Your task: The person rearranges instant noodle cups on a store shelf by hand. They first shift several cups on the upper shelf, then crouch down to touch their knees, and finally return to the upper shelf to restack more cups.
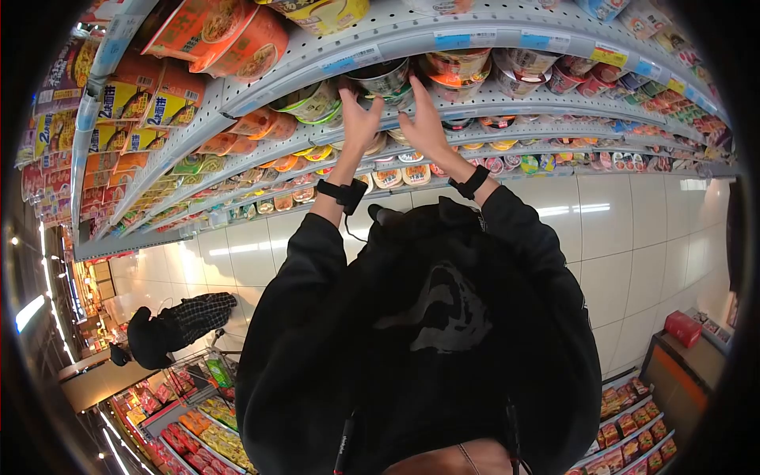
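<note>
One dark bowl (381, 77) sits, in the head view, between the left hand (361, 123) and right hand (422, 127), thumbs spread from fingers, contact unclear. An uneven squeeze might tip it against the orange bowl (456, 70) beside the right hand. Well left of the left hand, yellow packs (121, 101) show "2"; smaller print is illegible.

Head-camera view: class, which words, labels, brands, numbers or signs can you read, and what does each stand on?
"2": yellow rectangular packets on the left; the characters beside it are unclear.
Large orange round tubs: big characters, too distorted to quote surely.
Dark round tub between left hand and right hand: unreadable.
Blue-and-white shelf tags: too small.
Black cord: white lettering, blurred.
</note>
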A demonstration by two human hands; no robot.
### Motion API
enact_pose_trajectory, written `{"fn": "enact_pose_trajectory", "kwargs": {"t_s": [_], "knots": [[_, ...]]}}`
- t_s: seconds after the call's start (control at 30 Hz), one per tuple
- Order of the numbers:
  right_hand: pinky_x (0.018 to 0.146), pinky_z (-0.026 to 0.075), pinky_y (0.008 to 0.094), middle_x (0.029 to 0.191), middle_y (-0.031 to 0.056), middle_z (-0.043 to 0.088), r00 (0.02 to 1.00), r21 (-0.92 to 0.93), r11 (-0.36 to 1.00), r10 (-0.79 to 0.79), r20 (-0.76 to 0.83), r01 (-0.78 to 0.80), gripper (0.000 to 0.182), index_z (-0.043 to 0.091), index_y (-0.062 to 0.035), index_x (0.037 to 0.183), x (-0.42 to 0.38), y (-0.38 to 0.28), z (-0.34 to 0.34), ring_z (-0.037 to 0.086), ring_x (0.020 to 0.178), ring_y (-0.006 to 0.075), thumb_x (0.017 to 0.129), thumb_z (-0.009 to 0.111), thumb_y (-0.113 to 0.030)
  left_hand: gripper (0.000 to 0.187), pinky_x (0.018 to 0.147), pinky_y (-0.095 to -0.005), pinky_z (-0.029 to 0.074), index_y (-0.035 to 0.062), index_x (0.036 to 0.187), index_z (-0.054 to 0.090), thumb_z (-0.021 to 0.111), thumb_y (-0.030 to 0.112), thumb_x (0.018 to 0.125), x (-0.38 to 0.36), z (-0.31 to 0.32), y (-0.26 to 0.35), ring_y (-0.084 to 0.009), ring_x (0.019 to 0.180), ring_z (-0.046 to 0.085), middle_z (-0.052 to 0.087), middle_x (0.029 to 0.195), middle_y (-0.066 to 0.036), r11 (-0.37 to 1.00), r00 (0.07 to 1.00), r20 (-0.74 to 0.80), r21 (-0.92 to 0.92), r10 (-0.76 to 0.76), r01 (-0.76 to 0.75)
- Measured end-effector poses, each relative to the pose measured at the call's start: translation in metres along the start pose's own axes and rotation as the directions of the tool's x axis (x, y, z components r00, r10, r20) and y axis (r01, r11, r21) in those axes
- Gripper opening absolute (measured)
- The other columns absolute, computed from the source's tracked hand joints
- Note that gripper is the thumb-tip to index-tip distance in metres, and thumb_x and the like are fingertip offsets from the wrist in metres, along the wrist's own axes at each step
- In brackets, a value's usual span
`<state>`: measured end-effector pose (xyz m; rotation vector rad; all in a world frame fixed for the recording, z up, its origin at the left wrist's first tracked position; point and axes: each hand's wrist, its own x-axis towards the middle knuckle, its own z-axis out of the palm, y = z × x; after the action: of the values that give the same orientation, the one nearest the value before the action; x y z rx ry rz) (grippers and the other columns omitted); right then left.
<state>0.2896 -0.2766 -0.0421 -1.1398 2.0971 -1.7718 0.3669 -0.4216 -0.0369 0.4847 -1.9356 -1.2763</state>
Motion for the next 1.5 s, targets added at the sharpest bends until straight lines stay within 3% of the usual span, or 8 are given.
{"fn": "enact_pose_trajectory", "kwargs": {"t_s": [0.47, 0.53, 0.83, 1.13, 1.27, 1.37, 1.43, 1.5], "knots": [[0.12, 0.027, 0.0441, 0.157, 0.0255, 0.034, 1.0, 0.136, 0.991, 0.007, 0.018, -0.009, 0.076, 0.029, 0.0017, 0.154, -0.016, -0.017, 0.001, 0.032, 0.147, 0.0404, 0.086, 0.062, -0.006, 0.076, 0.115, -0.0375, 0.033, -0.0059, 0.142, 0.031, 0.076, 0.003, 0.082, 0.011, -0.013, 0.016, -0.0284, 0.132, 0.047, 0.048, 0.14, -0.022, 0.993, 0.986, 0.125, 0.047, -0.112, 0.107], [0.12, 0.028, 0.0444, 0.157, 0.0254, 0.034, 0.998, 0.136, 0.989, 0.053, 0.023, -0.055, 0.076, 0.028, 0.002, 0.154, -0.018, -0.024, -0.004, 0.032, 0.147, 0.0406, 0.086, 0.062, -0.006, 0.071, 0.113, -0.037, 0.034, -0.005, 0.139, 0.034, 0.077, 0.004, 0.084, 0.006, -0.009, 0.015, -0.0271, 0.131, 0.048, 0.049, 0.138, -0.021, 0.972, 0.985, 0.028, -0.161, -0.171, 0.174], [0.119, 0.029, 0.0445, 0.155, 0.0273, 0.035, 0.999, 0.074, 0.997, 0.034, 0.018, -0.035, 0.079, 0.026, 0.0027, 0.154, -0.004, 0.005, 0.002, 0.034, 0.145, 0.0422, 0.086, 0.064, -0.01, 0.045, 0.108, -0.0315, 0.037, -0.003, 0.117, 0.041, 0.074, 0.009, 0.09, 0.0, -0.008, 0.017, -0.0177, 0.123, 0.049, 0.053, 0.128, -0.015, 0.963, 0.991, 0.017, -0.234, -0.132, 0.133], [0.118, 0.03, 0.0442, 0.156, 0.0273, 0.033, 0.996, 0.175, 0.981, 0.071, 0.053, -0.079, 0.079, 0.024, 0.0007, 0.155, -0.01, -0.005, 0.0, 0.035, 0.145, 0.042, 0.087, 0.064, -0.01, 0.057, 0.115, -0.0366, 0.031, -0.005, 0.13, 0.038, 0.074, 0.004, 0.086, 0.009, -0.024, 0.009, -0.0248, 0.134, 0.045, 0.048, 0.138, -0.02, 0.934, 0.972, 0.142, -0.278, -0.189, 0.222], [0.119, 0.029, 0.0439, 0.158, 0.0275, 0.031, 0.998, 0.135, 0.99, 0.036, -0.043, -0.03, 0.081, 0.022, 0.0024, 0.155, -0.013, -0.004, 0.01, 0.033, 0.146, 0.0421, 0.087, 0.064, -0.01, 0.061, 0.115, -0.0369, 0.032, -0.0064, 0.135, 0.036, 0.073, 0.005, 0.087, 0.005, -0.021, 0.008, -0.0257, 0.133, 0.046, 0.049, 0.139, -0.02, 0.959, 0.977, 0.15, -0.22, -0.15, 0.181], [0.109, 0.042, 0.0417, 0.162, 0.0255, 0.024, 0.996, 0.103, 0.994, 0.038, -0.075, -0.03, 0.079, 0.019, 0.0012, 0.158, -0.015, 0.002, 0.016, 0.035, 0.147, 0.0345, 0.09, 0.059, -0.002, 0.061, 0.114, -0.0377, 0.034, -0.0076, 0.137, 0.036, 0.071, 0.004, 0.088, -0.001, -0.016, 0.008, -0.0269, 0.131, 0.049, 0.05, 0.138, -0.021, 0.968, 0.981, 0.059, -0.163, -0.182, 0.19], [0.111, 0.041, 0.0407, 0.162, 0.0271, 0.024, 0.981, 0.221, 0.955, 0.194, 0.029, -0.196, 0.083, 0.015, 0.0053, 0.158, -0.015, -0.006, 0.011, 0.034, 0.148, 0.0356, 0.09, 0.06, -0.005, 0.055, 0.113, -0.039, 0.036, -0.0083, 0.133, 0.04, 0.07, 0.004, 0.088, -0.003, -0.014, 0.006, -0.0278, 0.128, 0.052, 0.052, 0.136, -0.022, 0.996, 0.994, 0.09, -0.064, -0.057, 0.063], [0.11, 0.041, 0.0399, 0.162, 0.0274, 0.024, 0.988, 0.126, 0.98, 0.153, 0.027, -0.155, 0.085, 0.014, 0.0061, 0.158, -0.012, 0.004, 0.013, 0.033, 0.148, 0.0362, 0.09, 0.061, -0.007, 0.054, 0.113, -0.0395, 0.037, -0.0085, 0.131, 0.041, 0.07, 0.005, 0.088, -0.005, -0.011, 0.011, -0.0281, 0.126, 0.053, 0.053, 0.135, -0.023, 0.995, 0.994, 0.087, -0.076, -0.059, 0.065]]}}
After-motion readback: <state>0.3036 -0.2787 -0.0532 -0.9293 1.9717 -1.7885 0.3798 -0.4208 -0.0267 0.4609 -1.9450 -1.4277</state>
